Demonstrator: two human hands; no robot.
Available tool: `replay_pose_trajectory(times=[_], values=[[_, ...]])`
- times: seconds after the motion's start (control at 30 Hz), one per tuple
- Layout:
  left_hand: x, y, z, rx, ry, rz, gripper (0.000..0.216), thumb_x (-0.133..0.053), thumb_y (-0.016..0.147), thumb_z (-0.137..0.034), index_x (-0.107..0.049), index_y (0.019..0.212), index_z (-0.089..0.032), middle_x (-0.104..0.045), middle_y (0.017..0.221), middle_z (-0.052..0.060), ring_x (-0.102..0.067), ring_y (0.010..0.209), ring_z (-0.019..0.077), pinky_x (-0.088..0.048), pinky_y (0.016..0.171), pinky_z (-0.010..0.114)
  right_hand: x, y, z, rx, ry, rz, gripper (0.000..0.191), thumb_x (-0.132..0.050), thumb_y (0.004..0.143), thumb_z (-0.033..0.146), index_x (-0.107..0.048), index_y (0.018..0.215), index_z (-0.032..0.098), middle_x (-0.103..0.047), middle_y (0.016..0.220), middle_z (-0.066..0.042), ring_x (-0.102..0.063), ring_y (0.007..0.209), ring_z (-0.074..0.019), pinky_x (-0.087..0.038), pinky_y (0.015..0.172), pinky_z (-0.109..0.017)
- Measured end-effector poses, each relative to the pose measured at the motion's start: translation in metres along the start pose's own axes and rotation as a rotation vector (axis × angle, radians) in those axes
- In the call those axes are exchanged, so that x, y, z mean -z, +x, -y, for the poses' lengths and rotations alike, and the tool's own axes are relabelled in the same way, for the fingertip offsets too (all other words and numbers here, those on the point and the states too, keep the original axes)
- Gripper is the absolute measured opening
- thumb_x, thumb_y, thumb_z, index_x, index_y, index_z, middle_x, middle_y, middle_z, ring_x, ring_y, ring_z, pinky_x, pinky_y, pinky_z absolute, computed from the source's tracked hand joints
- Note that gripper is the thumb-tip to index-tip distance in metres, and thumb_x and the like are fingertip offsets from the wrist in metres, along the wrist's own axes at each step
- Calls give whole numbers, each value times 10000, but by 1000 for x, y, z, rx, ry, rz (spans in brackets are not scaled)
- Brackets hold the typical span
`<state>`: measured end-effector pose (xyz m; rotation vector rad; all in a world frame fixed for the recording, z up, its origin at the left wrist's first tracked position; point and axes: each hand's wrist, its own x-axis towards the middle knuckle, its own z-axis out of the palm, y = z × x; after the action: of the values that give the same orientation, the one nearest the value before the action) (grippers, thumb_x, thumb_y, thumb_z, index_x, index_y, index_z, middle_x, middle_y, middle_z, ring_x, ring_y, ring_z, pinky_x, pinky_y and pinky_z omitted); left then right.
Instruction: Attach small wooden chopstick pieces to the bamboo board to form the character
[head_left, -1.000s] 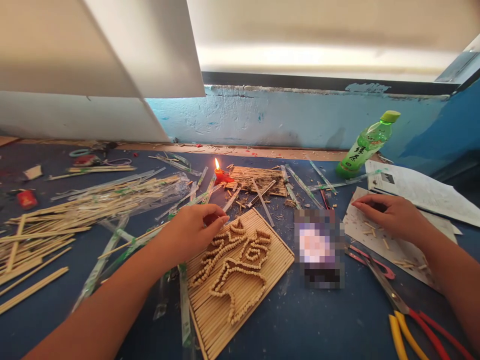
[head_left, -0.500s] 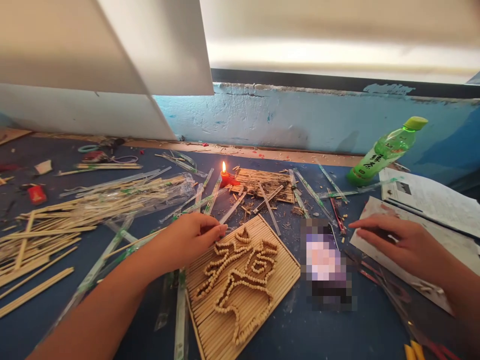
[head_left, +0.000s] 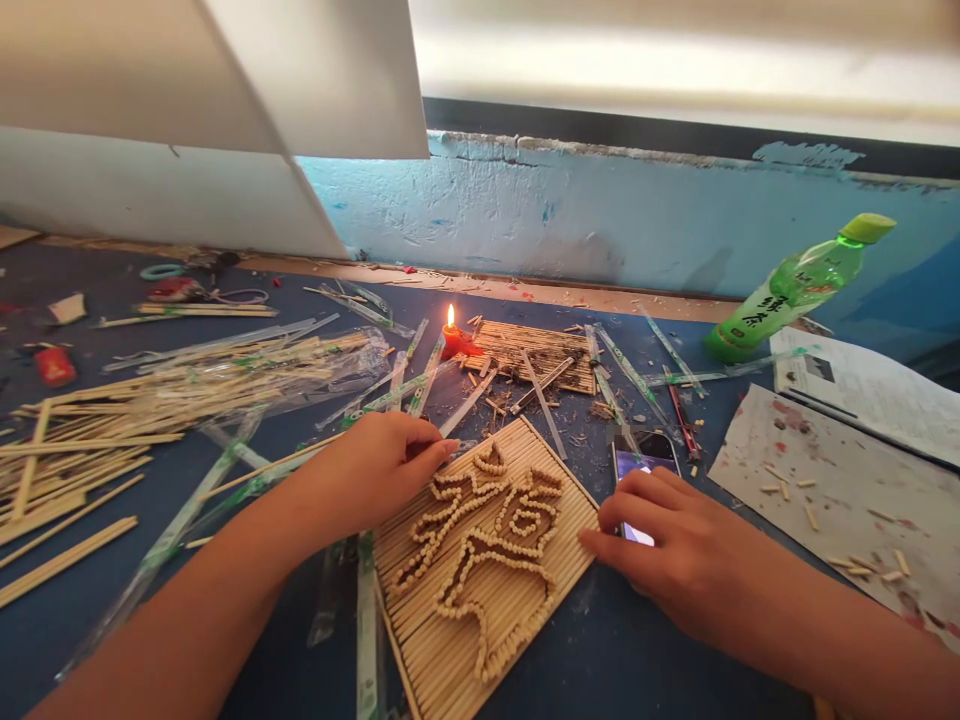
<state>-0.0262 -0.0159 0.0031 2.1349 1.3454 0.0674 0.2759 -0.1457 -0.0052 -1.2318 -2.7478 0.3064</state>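
Observation:
A square panel of glued wooden sticks [head_left: 517, 560] lies turned on the table before me, with a raised outline of small round stick ends on it. My left hand [head_left: 394, 465] is at its upper left edge, thumb and forefinger pinched together; what is between them is hidden. At the panel's right corner, my right hand [head_left: 667, 540] has curled fingers and its thumb on the edge, partly covering a lit phone [head_left: 649, 450]. Beyond the panel, a red candle [head_left: 456, 343] burns beside a smaller stick mat [head_left: 536, 345] strewn with dark scraps.
Loose wooden sticks [head_left: 82, 440] and clear plastic wrappers [head_left: 217, 490] spread across the left. A green tea bottle [head_left: 795, 290] stands at the back right near an open booklet [head_left: 862, 390]. Small stick pieces lie on a stained sheet [head_left: 832, 500]. A red pen-like tool [head_left: 682, 415] lies near the phone.
My right hand has moved left from over the stained sheet to the panel's right corner, now over the phone. My left hand stays at the panel's upper left edge. The view has shifted slightly.

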Motion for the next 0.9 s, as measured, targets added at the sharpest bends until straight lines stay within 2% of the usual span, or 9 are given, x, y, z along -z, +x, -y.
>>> replay_pose_trajectory(times=[0.07,0.17,0.27,0.4,0.53,0.6,0.73,0.9], values=[[0,-1,0,4,-6,1,431,-494,917,-490,-601,607,-211,-474,548,-13,-391,510,136,-268,472,281,-2,-2,-1,28,-21,-28,237,-541,930,86,-665,1089,211,-656,955,-60,-531,899,-221,-404,862,-417],[0,0,-1,13,-6,18,427,-494,916,-500,-602,625,-206,-508,571,-13,-410,524,132,-280,476,273,-6,-2,0,37,7,-64,163,-537,963,126,-672,978,216,-647,908,-43,-530,866,-202,-390,846,-387],[1,0,-1,16,10,42,422,-483,923,-501,-633,663,-205,-529,579,-14,-432,533,131,-289,483,272,-10,0,3,-7,13,-93,180,-518,977,124,-660,915,217,-643,901,-33,-527,856,-198,-376,836,-376],[1,-1,-2,15,34,33,422,-478,928,-505,-624,671,-204,-553,587,-18,-460,543,130,-309,497,269,-8,1,5,18,-15,-120,233,-455,998,105,-668,1002,200,-645,894,-52,-539,872,-213,-369,842,-386],[0,-4,0,0,43,17,381,-495,923,-504,-636,719,-215,-601,616,-24,-508,562,133,-346,521,267,-3,1,4,73,-24,-70,223,-466,1015,154,-662,1110,199,-647,907,-56,-540,861,-209,-371,837,-385],[-1,-4,1,-10,47,15,370,-495,924,-498,-650,737,-218,-636,652,-17,-538,581,137,-358,530,269,-3,1,3,75,-29,-59,219,-469,1019,169,-661,1120,198,-648,918,-57,-536,863,-209,-367,835,-388],[-1,-4,1,2,46,27,322,-528,898,-473,-692,782,-223,-679,705,-2,-586,615,149,-377,541,272,-6,2,5,77,-57,-121,241,-437,1023,141,-662,1105,173,-648,914,-62,-531,894,-227,-351,849,-406],[-1,-2,0,29,25,43,269,-579,851,-453,-729,806,-235,-691,709,3,-603,624,161,-391,541,274,-8,1,9,13,-37,-142,270,-415,1015,104,-665,1087,178,-635,890,-56,-523,886,-229,-348,804,-392]])
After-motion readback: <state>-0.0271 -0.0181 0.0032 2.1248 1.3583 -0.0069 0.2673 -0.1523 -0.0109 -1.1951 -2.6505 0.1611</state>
